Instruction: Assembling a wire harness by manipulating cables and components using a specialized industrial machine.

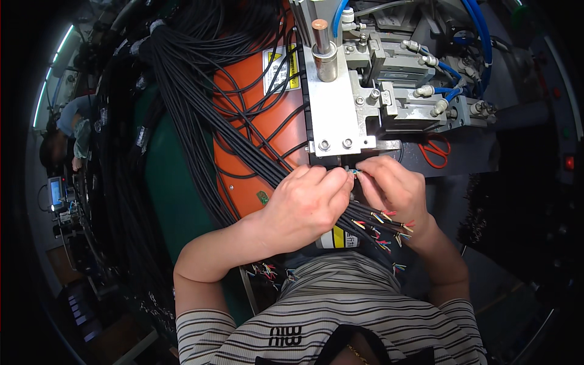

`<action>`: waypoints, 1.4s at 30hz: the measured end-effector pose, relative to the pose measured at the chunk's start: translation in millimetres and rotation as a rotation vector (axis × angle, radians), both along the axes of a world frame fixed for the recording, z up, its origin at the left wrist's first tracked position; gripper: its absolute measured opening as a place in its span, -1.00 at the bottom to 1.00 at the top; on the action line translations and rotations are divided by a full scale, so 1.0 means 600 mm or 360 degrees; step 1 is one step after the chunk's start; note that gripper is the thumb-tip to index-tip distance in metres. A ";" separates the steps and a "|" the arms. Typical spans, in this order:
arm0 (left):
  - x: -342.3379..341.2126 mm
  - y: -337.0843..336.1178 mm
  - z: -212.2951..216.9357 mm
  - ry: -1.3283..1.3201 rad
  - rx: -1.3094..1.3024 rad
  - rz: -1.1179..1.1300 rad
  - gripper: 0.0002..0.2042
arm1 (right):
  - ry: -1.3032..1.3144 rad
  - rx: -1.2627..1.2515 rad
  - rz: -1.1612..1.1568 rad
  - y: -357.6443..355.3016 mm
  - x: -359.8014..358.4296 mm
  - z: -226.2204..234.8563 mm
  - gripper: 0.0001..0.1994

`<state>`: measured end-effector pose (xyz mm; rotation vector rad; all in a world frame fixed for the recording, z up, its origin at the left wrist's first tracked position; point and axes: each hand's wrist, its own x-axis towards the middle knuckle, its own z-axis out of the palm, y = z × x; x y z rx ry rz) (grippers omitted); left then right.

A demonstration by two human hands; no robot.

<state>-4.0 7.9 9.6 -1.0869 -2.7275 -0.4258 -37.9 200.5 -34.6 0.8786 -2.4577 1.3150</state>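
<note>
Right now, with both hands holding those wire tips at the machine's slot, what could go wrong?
Both the left hand and right hand pinch the thin coloured wire ends right under the metal press head, so fingers could get nipped. The loose black cable bundle draped across the orange panel could snag.

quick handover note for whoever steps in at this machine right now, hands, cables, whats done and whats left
Left hand: pinching the cable end's thin coloured wires at the press head.
Right hand: fingertips on the same wires, from the other side.
Black cable bundle lies over the orange panel; more stripped ends fan out under the hands.
Done: wire ends brought to the slot.
Left: cannot tell how many are finished.
</note>
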 end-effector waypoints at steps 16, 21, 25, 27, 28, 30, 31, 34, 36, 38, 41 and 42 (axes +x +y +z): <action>-0.001 0.003 0.002 -0.0017 -0.0044 0.0053 -0.70 | -0.0718 -0.0041 0.0080 0.002 -0.010 0.003 -0.94; 0.000 -0.001 -0.004 0.0003 0.0009 0.0062 -0.69 | -0.0422 0.0025 -0.0025 -0.004 -0.001 0.008 -0.95; -0.001 -0.006 -0.008 -0.0014 0.0085 0.0046 -0.69 | -0.0123 0.0006 -0.0059 -0.007 0.009 0.008 -0.94; -0.003 -0.006 -0.008 -0.0025 0.0117 0.0036 -0.69 | -0.0058 0.0115 -0.0026 -0.004 0.003 0.018 -0.94; -0.003 -0.005 -0.008 -0.0017 0.0103 0.0041 -0.69 | 0.0006 0.0220 0.0010 -0.003 -0.001 0.025 -0.95; -0.002 -0.004 -0.006 -0.0007 0.0075 0.0051 -0.69 | 0.0063 0.0327 0.0045 -0.003 -0.005 0.029 -0.95; -0.002 -0.004 -0.005 -0.0010 0.0075 0.0050 -0.69 | 0.0004 0.0340 0.0052 -0.004 -0.007 0.029 -0.95; -0.002 -0.002 0.002 -0.0016 -0.0026 0.0070 -0.68 | -0.0112 0.0368 0.0064 -0.004 -0.008 0.025 -0.95; 0.001 -0.004 0.001 -0.0045 0.0017 0.0092 -0.69 | -0.0502 0.0011 0.0045 -0.002 -0.004 0.006 -0.95; 0.004 -0.010 -0.001 -0.0104 0.0098 0.0140 -0.69 | -0.0692 -0.0168 0.0032 0.000 -0.001 -0.004 -0.95; 0.012 -0.046 -0.019 -0.0182 0.0410 0.0220 -0.70 | -0.1478 -0.0500 -0.0017 0.002 0.003 -0.012 -0.91; 0.014 -0.056 -0.022 -0.0153 0.0440 0.0256 -0.70 | -0.1472 -0.0503 -0.0016 0.003 0.003 -0.012 -0.91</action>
